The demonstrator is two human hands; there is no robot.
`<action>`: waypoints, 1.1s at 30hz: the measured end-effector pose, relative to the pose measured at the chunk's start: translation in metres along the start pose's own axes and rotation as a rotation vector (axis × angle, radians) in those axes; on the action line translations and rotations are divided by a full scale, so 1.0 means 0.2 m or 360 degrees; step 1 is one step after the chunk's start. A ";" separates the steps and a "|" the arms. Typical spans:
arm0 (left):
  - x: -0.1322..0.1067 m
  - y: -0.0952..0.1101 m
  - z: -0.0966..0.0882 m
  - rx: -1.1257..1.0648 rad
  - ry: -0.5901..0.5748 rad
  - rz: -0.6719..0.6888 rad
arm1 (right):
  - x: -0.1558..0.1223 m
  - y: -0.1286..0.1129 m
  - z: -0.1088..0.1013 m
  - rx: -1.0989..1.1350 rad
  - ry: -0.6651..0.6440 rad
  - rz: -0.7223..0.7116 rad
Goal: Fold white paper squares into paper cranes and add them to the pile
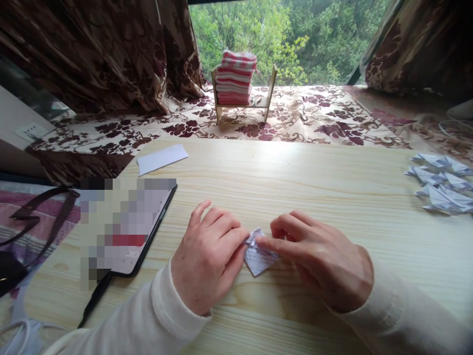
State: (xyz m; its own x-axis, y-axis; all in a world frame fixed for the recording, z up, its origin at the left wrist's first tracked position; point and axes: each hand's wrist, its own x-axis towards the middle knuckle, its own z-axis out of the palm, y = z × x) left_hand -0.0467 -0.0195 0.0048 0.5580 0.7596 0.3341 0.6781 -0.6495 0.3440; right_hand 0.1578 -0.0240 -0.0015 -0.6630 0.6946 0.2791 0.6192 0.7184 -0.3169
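A small folded piece of lined paper (257,257) lies on the pale wooden table (295,177) in front of me. My left hand (210,256) rests to its left, fingers curled and pinching the paper's upper left edge. From the right, my right hand (318,259) reaches in with its forefinger stretched along the paper's top fold and the other fingers bent, pressing it down. Both wrists wear white sleeves.
A tablet (127,227) with a dark pen (94,301) beside it lies at the left. A white paper slip (161,159) sits behind it. Several folded paper pieces (441,183) are piled at the right edge. A small wooden rack with striped cloths (236,79) stands on the patterned sill.
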 end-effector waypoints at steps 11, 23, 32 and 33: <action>0.00 0.01 0.01 0.0028 0.0091 0.0010 | 0.00 0.01 0.02 0.0003 0.0029 0.0000; 0.01 0.05 0.02 0.0022 0.0247 0.0032 | -0.01 0.01 0.01 0.0058 0.0035 -0.0009; 0.00 0.07 0.04 -0.0022 0.0234 0.0032 | -0.02 0.02 0.03 0.0148 0.0125 0.0013; 0.00 0.07 0.05 -0.0016 0.0234 0.0033 | -0.03 0.02 0.03 0.0180 0.0127 0.0019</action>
State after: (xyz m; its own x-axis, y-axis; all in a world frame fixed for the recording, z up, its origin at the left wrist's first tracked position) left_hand -0.0328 -0.0284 0.0018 0.4952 0.7333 0.4660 0.6620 -0.6658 0.3441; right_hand 0.1613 -0.0250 -0.0097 -0.6176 0.7069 0.3447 0.5724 0.7046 -0.4194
